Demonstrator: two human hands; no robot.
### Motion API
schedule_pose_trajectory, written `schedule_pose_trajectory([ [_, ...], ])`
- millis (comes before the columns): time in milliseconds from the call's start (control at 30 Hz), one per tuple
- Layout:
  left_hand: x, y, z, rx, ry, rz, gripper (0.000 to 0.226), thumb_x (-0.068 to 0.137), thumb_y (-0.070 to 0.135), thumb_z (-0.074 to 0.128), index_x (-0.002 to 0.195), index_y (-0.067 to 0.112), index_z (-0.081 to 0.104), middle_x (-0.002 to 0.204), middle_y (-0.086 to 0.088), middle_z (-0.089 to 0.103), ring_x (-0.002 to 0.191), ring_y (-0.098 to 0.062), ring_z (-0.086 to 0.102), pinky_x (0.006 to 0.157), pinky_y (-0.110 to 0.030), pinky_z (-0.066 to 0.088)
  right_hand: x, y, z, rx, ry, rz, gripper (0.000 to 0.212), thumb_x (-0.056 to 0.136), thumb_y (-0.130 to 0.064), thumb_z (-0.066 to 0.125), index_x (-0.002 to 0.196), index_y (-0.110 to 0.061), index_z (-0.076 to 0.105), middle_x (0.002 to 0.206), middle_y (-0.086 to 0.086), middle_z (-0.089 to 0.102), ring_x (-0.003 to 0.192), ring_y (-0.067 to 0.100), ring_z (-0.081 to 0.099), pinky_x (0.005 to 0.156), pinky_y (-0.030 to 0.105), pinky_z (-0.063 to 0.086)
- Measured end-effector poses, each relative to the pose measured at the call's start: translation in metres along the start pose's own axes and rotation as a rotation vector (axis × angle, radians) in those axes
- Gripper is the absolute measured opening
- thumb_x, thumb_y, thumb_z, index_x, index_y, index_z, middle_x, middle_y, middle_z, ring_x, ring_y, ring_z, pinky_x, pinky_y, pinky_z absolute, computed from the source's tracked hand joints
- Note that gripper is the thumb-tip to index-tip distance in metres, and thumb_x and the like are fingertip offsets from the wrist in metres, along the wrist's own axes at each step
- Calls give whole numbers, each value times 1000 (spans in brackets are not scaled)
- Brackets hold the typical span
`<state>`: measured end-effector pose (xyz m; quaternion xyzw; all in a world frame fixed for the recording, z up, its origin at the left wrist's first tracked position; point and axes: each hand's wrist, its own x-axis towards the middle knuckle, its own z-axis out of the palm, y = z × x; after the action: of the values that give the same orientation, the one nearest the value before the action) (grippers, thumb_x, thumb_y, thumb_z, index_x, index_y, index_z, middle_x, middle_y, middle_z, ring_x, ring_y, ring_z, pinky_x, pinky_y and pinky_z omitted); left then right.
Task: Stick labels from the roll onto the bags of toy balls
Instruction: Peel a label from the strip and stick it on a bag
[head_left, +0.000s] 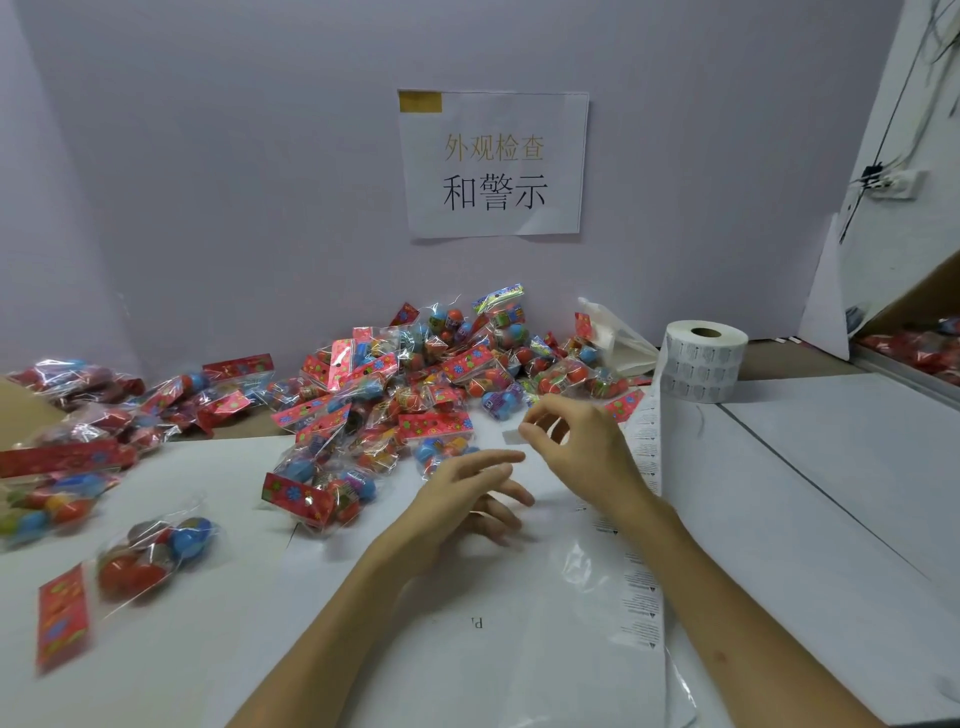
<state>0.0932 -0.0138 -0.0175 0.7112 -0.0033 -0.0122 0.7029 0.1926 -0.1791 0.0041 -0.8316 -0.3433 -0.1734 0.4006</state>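
Progress judged early: my right hand (576, 449) pinched a small white paper label (512, 437); my left hand (467, 491) hovered slack beside it, holding nothing. White label roll (702, 364) stood far right; heaped clear bags of coloured toy balls (400, 374), centre far, awaited labels.

One view only, head-worn, wide-angle. Faces forward and down across the table (831, 493) toward the wall (208, 182) and its sign (493, 163). Close in: left hand (467, 483) and right hand (576, 441) sit mid-frame, forearms (332, 623) cut by the bottom edge.
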Motion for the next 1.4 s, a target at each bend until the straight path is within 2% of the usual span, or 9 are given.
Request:
schedule_pose_trajectory([
  [167, -1, 2, -7, -134, 72, 11, 27, 103, 26, 58, 123, 9, 66, 106, -13, 75, 80, -25, 70, 69, -30, 56, -4, -4, 13, 66, -110, -130, 20, 91, -30, 74, 109, -26, 69, 92, -11, 64, 74, 8, 63, 72, 33, 56],
  [300, 1, -1, -6, -84, 100, 45, 22, 98, 28, 63, 108, 9, 69, 89, -10, 69, 68, -21, 61, 62, -27, 49, -4, 1, 14, 61, -179, -106, 43, 87, -39, 75, 127, -35, 58, 102, -17, 57, 80, 7, 62, 73, 27, 55],
  [500, 4, -1, -5, -42, 128, 98, 24, 101, 35, 63, 120, 22, 69, 83, -9, 70, 62, -19, 59, 59, -28, 49, -1, 1, 17, 176, -90, -46, 15, 94, -43, 67, 107, -35, 68, 98, -20, 63, 85, 4, 64, 68, 14, 50],
  [633, 3, 0, -3, -3, 149, 104, 23, 102, 32, 61, 124, 29, 66, 81, -7, 71, 61, -18, 60, 59, -29, 51, 0, 2, 15, 181, -73, -37, 11, 93, -38, 71, 101, -30, 71, 99, -10, 67, 84, 9, 66, 71, 26, 56],
  [900, 4, 4, -3, -14, 169, 68, 33, 104, 2, 47, 127, 12, 68, 74, -7, 68, 61, -15, 60, 59, -26, 53, -1, -2, 14, 143, 32, -83, 9, 84, -23, 82, 85, -17, 76, 90, -8, 65, 76, 8, 62, 63, 16, 46],
  [1033, 5, 6, -8, 49, 433, 88, 36, 101, -1, 48, 126, 19, 64, 66, -3, 67, 54, -13, 58, 51, -24, 50, -2, -8, 14, 238, 51, -65, 4, 87, -16, 79, 86, -15, 75, 87, -9, 68, 74, 9, 62, 63, 14, 46],
  [1100, 7, 4, -17, 101, 608, 109, 35, 97, -2, 50, 125, 15, 65, 69, -5, 65, 55, -14, 56, 47, -24, 44, -1, -8, 13, 290, -28, 29, 9, 93, -19, 72, 101, -20, 75, 91, -10, 68, 76, 9, 64, 66, 17, 49],
  [1267, 7, -5, -28, 382, 808, 132, 34, 96, 1, 54, 127, 13, 59, 78, -2, 58, 65, -14, 52, 58, -26, 46, -8, -10, 21, 226, -383, 205, 60, 100, -29, 62, 153, -34, 36, 120, -6, 64, 95, 14, 65, 85, 29, 51],
  [1400, 6, -8, -30, 683, 816, 63, 37, 99, 21, 60, 134, 13, 52, 118, -8, 61, 100, -23, 59, 84, -38, 52, -13, -12, 27, 143, -512, 231, 84, 99, -34, 62, 161, -39, 5, 149, 1, 50, 128, 20, 56, 104, 31, 44],
])
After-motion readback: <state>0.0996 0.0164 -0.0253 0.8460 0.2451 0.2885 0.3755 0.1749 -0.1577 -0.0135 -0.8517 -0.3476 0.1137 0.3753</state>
